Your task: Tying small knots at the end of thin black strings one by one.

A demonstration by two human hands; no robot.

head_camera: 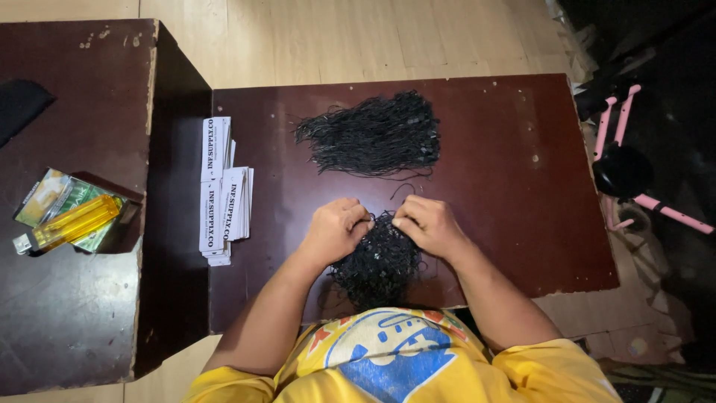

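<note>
1. Head view: the left hand (333,231) and the right hand (429,224) are both pinching, fingers closed, at the far edge of a near bundle of black strings (377,261).
2. That bundle is lying on the dark red table (522,186), near the person.
3. A second black string bundle (373,134) is lying farther away.
4. White printed tags (222,190) are sitting stacked to the left.

Stack of white rectangular paper tags with black print (221,192): left edge of the dark brown wooden table (507,186), long sides running away from the person, fanned unevenly. Small green-and-white printed flat packet (56,201): on the neighbouring raised dark surface at far left, lying tilted, partly under a yellow translucent lighter (71,224).
</note>
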